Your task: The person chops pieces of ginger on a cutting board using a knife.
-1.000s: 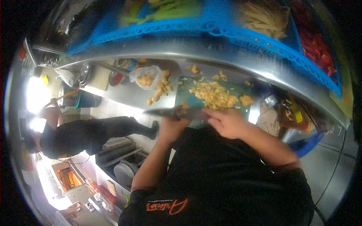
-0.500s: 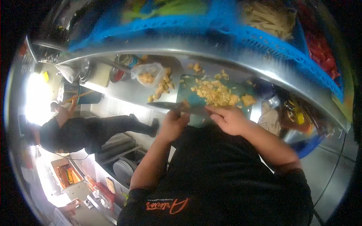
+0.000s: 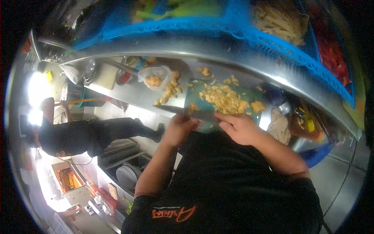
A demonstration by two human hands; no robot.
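Observation:
My right hand (image 3: 237,128) is closed on the handle end of a dark knife (image 3: 171,109), whose blade points left across the near edge of the green cutting board (image 3: 191,93). Beside the blade, my left hand (image 3: 180,128) is closed around something small that I cannot make out. A small yellowish piece (image 3: 193,107) shows just above its fingers. Chopped yellow pieces (image 3: 220,97) lie heaped on the board. To the left are a row of uncut pieces (image 3: 170,91) and a clear plastic bag (image 3: 154,78) with more of them.
Blue baskets (image 3: 269,41) of produce stand on a metal shelf (image 3: 156,54) above the counter. At the left, another person (image 3: 82,134) holds a long stick. A beige cloth (image 3: 277,126) and blue item (image 3: 317,156) are at the right.
The view has shifted slightly. Both my hands stay by the knife, and my left thumb has moved a little. The other person's arms and the stick have moved.

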